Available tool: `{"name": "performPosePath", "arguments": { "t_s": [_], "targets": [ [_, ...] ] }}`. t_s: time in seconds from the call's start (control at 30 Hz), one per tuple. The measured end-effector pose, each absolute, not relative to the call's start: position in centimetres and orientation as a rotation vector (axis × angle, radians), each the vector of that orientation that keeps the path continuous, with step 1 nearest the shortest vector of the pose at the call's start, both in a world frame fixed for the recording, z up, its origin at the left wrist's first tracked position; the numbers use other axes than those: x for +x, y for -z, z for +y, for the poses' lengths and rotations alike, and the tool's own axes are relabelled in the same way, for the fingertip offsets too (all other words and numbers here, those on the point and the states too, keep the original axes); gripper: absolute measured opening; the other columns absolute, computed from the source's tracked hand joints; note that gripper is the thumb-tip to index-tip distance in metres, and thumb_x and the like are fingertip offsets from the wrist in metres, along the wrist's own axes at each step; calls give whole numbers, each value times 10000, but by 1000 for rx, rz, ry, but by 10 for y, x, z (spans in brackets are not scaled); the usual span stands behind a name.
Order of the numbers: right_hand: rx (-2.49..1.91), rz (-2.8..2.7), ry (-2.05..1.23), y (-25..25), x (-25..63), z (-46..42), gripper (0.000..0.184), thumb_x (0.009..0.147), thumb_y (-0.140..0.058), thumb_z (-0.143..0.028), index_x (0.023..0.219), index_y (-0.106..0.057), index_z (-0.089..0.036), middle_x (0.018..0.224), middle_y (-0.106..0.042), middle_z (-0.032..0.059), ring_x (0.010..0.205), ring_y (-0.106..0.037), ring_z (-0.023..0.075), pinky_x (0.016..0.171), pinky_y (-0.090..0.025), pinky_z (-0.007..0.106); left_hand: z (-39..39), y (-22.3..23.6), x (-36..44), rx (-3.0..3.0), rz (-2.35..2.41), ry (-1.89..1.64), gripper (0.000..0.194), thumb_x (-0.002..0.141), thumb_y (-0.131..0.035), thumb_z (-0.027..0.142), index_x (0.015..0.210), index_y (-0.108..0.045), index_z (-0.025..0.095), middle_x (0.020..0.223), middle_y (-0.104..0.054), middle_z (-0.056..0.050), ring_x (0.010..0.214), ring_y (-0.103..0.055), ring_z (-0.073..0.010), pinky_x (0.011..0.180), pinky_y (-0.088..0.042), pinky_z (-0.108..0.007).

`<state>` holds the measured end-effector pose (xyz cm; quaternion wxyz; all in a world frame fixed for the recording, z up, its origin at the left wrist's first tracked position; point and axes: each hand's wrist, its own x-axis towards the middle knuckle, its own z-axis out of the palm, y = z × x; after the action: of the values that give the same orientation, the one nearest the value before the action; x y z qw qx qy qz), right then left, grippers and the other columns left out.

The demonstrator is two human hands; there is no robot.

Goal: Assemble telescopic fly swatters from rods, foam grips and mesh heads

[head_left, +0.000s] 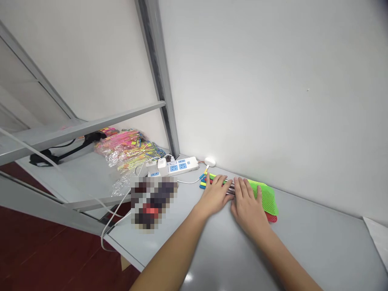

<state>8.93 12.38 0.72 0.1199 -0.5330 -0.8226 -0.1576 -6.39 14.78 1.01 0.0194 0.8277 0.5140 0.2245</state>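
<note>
A stack of fly swatters lies on the grey table against the wall, with green and red perforated heads (266,201) to the right. Their coloured handle ends (202,184) point left, and thin metal shafts (230,188) show between my hands. My left hand (216,194) is closed over the handles, fingers bent across the top and thumb on the near side. Next to it, my right hand (249,205) lies with straight, slightly spread fingers on the shafts and the start of the heads. Both palms hide part of the stack.
Behind the handles are a white power strip (183,165) with plugs and a small white oval device (209,162). A blurred-out object (154,204) lies at the table's left. White cables (106,230) hang over the edge. Beyond the metal frame (160,72) sit bagged colourful items (130,147).
</note>
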Motion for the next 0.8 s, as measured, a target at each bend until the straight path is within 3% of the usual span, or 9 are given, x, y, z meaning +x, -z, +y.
{"name": "performPosePath", "arguments": {
  "t_s": [0.17,0.27,0.37,0.5,0.63,0.8],
  "targets": [
    [-1439,-2427,277,1,100,67,650,892,-399,-222,1514,-241,-116,1538,-349,120,1442,-234,282,1140,-220,531,140,-22,-64,2559,1522,-803,494,881,-539,253,1368,-453,255,1391,-504,-101,1311,-395,-280,1148,-74,-606],
    [-1436,-2465,191,21,124,29,675,894,-421,-233,1529,-212,-144,1567,-296,91,1460,-201,265,1128,-291,476,136,-29,-63,2562,1444,-857,413,876,-475,143,1270,-545,246,1289,-585,-67,1230,-470,-246,1133,-228,-526],
    [-1586,-2431,129,40,157,-2,613,945,-403,-354,1517,-274,-175,1565,-288,82,1449,-238,280,1093,-354,488,124,-34,-55,2567,1357,-867,331,899,-423,118,1154,-610,216,1163,-648,-64,1106,-547,-227,1015,-402,-435],
    [-1847,-2383,1,49,186,-25,576,977,-306,-462,1501,-331,-225,1545,-309,34,1420,-307,290,1088,-343,560,81,-26,-35,2581,1261,-811,318,906,-444,139,1160,-612,231,1169,-654,-58,1082,-576,-218,955,-460,-390],
    [-1994,-2278,-45,41,182,-32,593,979,-257,-498,1512,-300,-242,1556,-269,2,1442,-254,279,1121,-279,573,27,-1,-27,2611,1384,-566,466,966,-433,335,1426,-422,257,1503,-413,-86,1371,-373,-293,1104,-328,-524],
    [-2080,-2146,-36,37,172,-32,636,969,-248,-535,1517,-283,-214,1585,-189,25,1469,-153,289,1141,-183,595,0,19,-34,2541,1649,-387,559,991,-308,474,1509,-289,265,1586,-242,-82,1453,-215,-321,1135,-215,-610]
  ]
}}
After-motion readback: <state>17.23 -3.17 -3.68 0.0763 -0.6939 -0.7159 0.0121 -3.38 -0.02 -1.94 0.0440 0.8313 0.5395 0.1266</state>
